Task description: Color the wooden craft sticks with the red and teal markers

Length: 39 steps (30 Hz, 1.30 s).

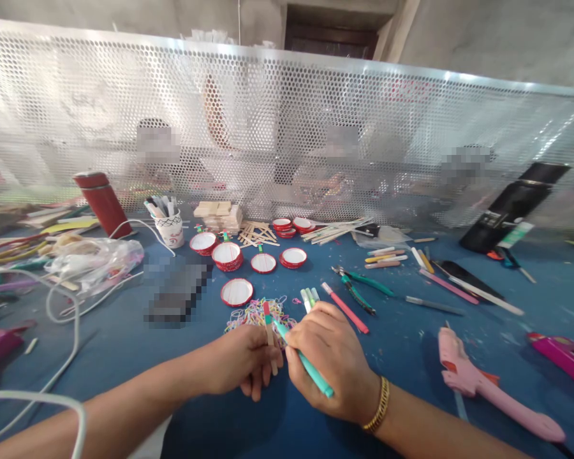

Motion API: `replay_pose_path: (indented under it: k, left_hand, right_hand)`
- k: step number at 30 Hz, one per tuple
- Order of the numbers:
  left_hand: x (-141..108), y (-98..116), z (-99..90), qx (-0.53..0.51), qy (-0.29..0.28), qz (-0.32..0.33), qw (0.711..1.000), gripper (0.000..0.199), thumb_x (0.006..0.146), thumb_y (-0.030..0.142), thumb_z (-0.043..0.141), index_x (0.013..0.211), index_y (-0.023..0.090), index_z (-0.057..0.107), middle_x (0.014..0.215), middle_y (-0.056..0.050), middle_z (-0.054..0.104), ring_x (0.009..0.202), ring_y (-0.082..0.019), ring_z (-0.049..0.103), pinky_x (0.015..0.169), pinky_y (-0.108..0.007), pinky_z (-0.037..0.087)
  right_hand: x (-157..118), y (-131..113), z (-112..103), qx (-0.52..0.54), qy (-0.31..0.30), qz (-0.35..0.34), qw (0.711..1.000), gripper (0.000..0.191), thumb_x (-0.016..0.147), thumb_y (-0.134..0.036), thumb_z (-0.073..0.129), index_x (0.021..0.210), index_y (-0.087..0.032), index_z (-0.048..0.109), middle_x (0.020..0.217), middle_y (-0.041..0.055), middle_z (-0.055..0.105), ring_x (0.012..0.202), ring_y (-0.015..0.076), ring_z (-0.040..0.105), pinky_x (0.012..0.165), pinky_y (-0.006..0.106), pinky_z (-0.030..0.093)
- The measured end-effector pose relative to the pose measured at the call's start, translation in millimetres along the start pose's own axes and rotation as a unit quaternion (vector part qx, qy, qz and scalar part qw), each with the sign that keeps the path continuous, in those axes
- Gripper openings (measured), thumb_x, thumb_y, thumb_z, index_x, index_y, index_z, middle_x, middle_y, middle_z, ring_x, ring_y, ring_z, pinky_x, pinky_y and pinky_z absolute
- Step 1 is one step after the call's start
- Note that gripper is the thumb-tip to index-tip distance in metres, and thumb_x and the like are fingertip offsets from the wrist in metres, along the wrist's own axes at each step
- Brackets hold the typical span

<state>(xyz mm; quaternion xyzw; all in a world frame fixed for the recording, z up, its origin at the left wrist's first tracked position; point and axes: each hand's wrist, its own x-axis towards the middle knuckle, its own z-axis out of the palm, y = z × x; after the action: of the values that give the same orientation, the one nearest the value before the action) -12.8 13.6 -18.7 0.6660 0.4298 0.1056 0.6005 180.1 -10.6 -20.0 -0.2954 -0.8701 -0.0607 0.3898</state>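
Observation:
Pinched upright in my left hand (251, 360) is a wooden craft stick (268, 325), its top coloured red with a green band below. My right hand (332, 357) grips a turquoise marker (318, 375), its tip close to the stick's coloured part. Just beyond my hands lies a heap of small pastel rubber bands (242, 317). A red-rimmed white disc (236, 292) rests behind the heap. Near my right hand are a few light-green markers (308, 298) and a coral-red marker (347, 309).
Further back stand stacks of red-rimmed discs (227, 255), loose craft sticks (257, 234) and a cup of pens (169, 229). Green-handled pliers (356, 290) and a pink glue gun (488, 389) lie to the right. A white cable (71, 344) crosses the left; a perforated metal screen (249, 146) stands behind.

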Motion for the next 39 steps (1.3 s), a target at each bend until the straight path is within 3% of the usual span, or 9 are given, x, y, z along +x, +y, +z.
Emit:
replay_pose_path:
  k: [7, 20, 26, 31, 39]
  left_hand:
    - [-0.7, 1.8, 1.0, 0.021, -0.002, -0.007, 1.000, 0.024, 0.082, 0.035, 0.047, 0.066, 0.017, 0.051, 0.055, 0.003, 0.054, 0.044, -0.008, 0.055, 0.043, -0.017, 0.042]
    - [-2.8, 6.8, 2.4, 0.009, 0.004, -0.006, 1.000, 0.026, 0.083, 0.043, 0.047, 0.079, 0.017, 0.051, 0.061, 0.003, 0.057, 0.045, -0.009, 0.056, 0.043, -0.019, 0.042]
    - [-1.6, 4.3, 1.7, 0.010, 0.003, -0.010, 1.000, 0.028, 0.083, 0.042, 0.048, 0.070, 0.018, 0.051, 0.056, 0.004, 0.054, 0.044, -0.009, 0.055, 0.043, -0.018, 0.042]
    - [-2.3, 4.4, 1.0, 0.019, 0.003, -0.007, 1.000, 0.029, 0.083, 0.043, 0.050, 0.070, 0.017, 0.051, 0.056, 0.004, 0.054, 0.045, -0.008, 0.055, 0.044, -0.018, 0.043]
    - [-0.6, 1.5, 1.6, 0.011, 0.004, -0.008, 1.000, 0.030, 0.084, 0.044, 0.049, 0.070, 0.018, 0.051, 0.054, 0.004, 0.054, 0.043, -0.009, 0.055, 0.042, -0.018, 0.042]
  right_hand:
    - [0.1, -3.4, 1.2, 0.016, -0.020, -0.014, 1.000, 0.011, 0.087, -0.019, 0.048, 0.088, -0.017, 0.058, 0.073, 0.0014, 0.062, 0.073, 0.0161, 0.053, 0.080, 0.039, 0.037]
    - [0.7, 1.6, -0.5, -0.008, 0.005, 0.008, 1.000, 0.010, 0.086, -0.017, 0.047, 0.083, -0.018, 0.057, 0.069, 0.0014, 0.060, 0.070, 0.0164, 0.052, 0.078, 0.037, 0.038]
    - [-0.2, -0.9, -0.1, 0.010, 0.010, -0.024, 1.000, 0.010, 0.086, -0.019, 0.048, 0.089, -0.019, 0.058, 0.074, 0.0012, 0.063, 0.074, 0.0165, 0.054, 0.083, 0.039, 0.039]
    - [-0.3, -0.4, 1.7, 0.006, -0.014, -0.003, 1.000, 0.011, 0.087, -0.021, 0.047, 0.086, -0.018, 0.058, 0.073, 0.0013, 0.062, 0.073, 0.0164, 0.053, 0.084, 0.040, 0.038]
    - [-0.4, -1.7, -0.3, 0.010, 0.006, -0.014, 1.000, 0.010, 0.086, -0.019, 0.048, 0.087, -0.018, 0.058, 0.073, 0.0012, 0.062, 0.072, 0.0161, 0.053, 0.082, 0.039, 0.038]
